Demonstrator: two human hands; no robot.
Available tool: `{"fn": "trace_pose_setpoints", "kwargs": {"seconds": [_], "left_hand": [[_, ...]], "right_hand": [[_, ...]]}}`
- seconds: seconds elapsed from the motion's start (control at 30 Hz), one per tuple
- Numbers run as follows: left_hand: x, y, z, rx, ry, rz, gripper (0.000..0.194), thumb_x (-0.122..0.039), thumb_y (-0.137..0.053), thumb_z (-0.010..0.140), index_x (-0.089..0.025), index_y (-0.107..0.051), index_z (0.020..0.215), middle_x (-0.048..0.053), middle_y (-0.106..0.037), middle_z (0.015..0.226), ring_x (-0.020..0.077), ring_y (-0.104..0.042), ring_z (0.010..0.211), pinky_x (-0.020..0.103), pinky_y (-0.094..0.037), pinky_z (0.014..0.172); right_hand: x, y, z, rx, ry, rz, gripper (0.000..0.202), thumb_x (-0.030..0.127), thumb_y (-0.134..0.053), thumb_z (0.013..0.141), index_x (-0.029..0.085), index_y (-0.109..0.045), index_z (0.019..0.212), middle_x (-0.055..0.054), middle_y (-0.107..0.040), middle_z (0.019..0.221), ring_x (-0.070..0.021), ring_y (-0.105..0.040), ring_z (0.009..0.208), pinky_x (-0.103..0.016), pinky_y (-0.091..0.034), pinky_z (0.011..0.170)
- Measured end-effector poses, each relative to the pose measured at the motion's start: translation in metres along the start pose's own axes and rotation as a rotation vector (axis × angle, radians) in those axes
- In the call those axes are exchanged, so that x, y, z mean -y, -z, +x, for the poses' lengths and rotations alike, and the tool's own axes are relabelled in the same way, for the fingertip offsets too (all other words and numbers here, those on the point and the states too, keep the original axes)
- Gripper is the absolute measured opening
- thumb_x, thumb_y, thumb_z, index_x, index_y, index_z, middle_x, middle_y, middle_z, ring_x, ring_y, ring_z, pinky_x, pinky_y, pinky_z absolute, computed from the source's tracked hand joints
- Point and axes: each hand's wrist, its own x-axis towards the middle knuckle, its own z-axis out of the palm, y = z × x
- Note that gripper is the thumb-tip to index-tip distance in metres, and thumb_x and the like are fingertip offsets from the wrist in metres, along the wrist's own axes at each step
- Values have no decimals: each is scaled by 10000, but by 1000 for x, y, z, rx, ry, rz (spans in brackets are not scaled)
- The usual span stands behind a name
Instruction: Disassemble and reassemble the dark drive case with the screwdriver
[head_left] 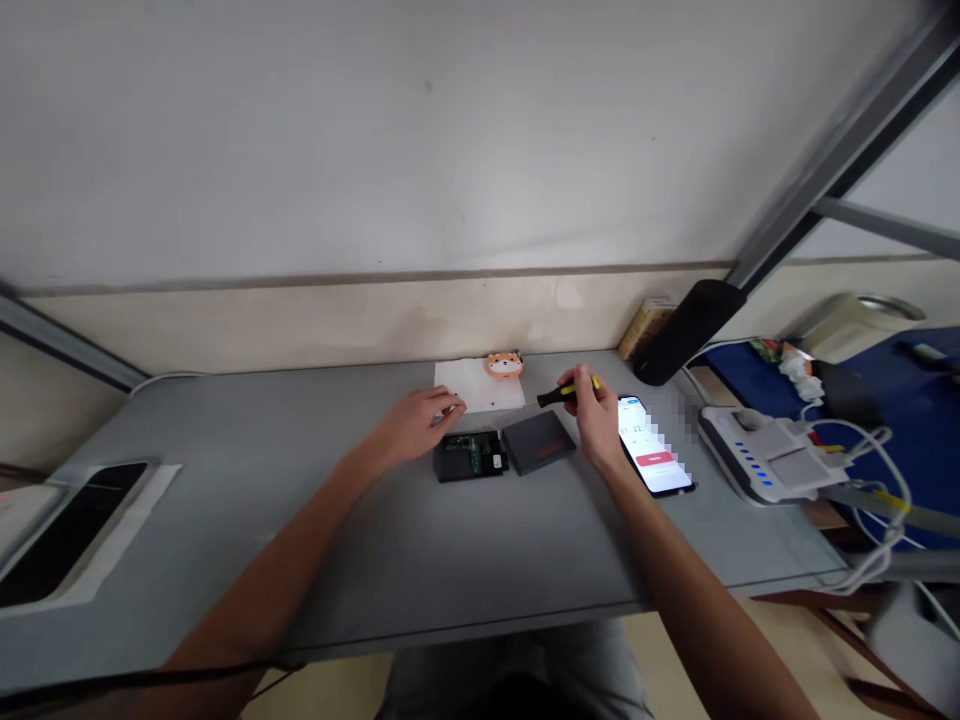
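Note:
My right hand (596, 420) is wrapped round the black and yellow handle of a screwdriver (556, 395), whose thin tip points left over the white paper. Over the paper's left edge, my left hand (420, 425) has its thumb and fingertips pressed together; whatever may be between them is too small to make out. Just below that hand lies an open drive case (456, 462) with a green circuit board (474, 450) showing. Its flat dark cover (536, 443) rests beside it on the right. Tiny dark specks, perhaps screws, dot the white paper (469, 380).
An orange animal-faced item (505, 364) sits on the paper by the wall. Right of my right hand lies a lit phone (652, 445), then a white power strip (765, 455) with cables. A black cylinder (688, 330) leans behind. A dark tablet-like device (71, 530) lies far left.

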Motion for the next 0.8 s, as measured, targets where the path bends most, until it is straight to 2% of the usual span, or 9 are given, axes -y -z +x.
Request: {"fn": "trace_pose_setpoints", "kwargs": {"seconds": [0.07, 0.17, 0.27, 0.37, 0.47, 0.57, 0.8], "left_hand": [[1, 2, -19, 0, 103, -113, 372, -374, -392, 1054, -206, -711, 963, 44, -737, 913, 189, -666, 772, 286, -498, 684], [6, -4, -35, -8, 205, -150, 334, -370, -398, 1045, -201, -685, 1017, 51, -746, 908, 199, -678, 770, 292, -505, 681], [11, -12, -36, 10, 196, -100, 320, -360, -393, 1048, -200, -670, 1038, 58, -746, 899, 210, -686, 778, 314, -514, 708], [13, -16, -34, -1, 137, -79, 330, -330, -363, 1063, -200, -662, 1017, 57, -745, 895, 203, -691, 787, 316, -521, 730], [11, -16, -35, -12, 59, -65, 315, -299, -364, 1065, -201, -657, 999, 55, -747, 912, 195, -699, 803, 312, -525, 746], [7, -14, -36, -11, -2, -49, 306, -286, -366, 1067, -196, -653, 1009, 56, -740, 900, 199, -700, 801, 321, -528, 757], [3, -13, -36, 26, 2, -59, 282, -261, -376, 1058, -203, -643, 989, 41, -712, 842, 193, -683, 768, 314, -518, 737]], "right_hand": [[7, -10, -1, 14, 100, -67, 559, 728, -576, 852, 210, -605, 645, 18, -528, 594, -132, -487, 571, -251, -397, 540], [18, -38, -3, 137, 237, -144, 496, 620, -535, 937, 221, -579, 647, 12, -542, 598, -141, -497, 583, -268, -402, 557], [22, -71, -4, 285, 302, -205, 446, 526, -466, 993, 229, -553, 671, 10, -553, 614, -143, -506, 591, -281, -395, 576], [19, -92, -4, 332, 371, -294, 415, 445, -468, 992, 233, -499, 636, 20, -509, 581, -138, -479, 572, -289, -364, 582], [13, -96, -5, 327, 388, -333, 400, 390, -473, 984, 233, -466, 616, 34, -473, 539, -124, -436, 522, -284, -327, 549], [10, -91, -5, 328, 386, -334, 388, 352, -465, 981, 232, -469, 612, 38, -466, 521, -121, -430, 502, -280, -316, 527], [11, -83, -10, 283, 386, -317, 362, 311, -475, 977, 229, -507, 625, 24, -518, 543, -128, -482, 523, -281, -354, 539]]}}
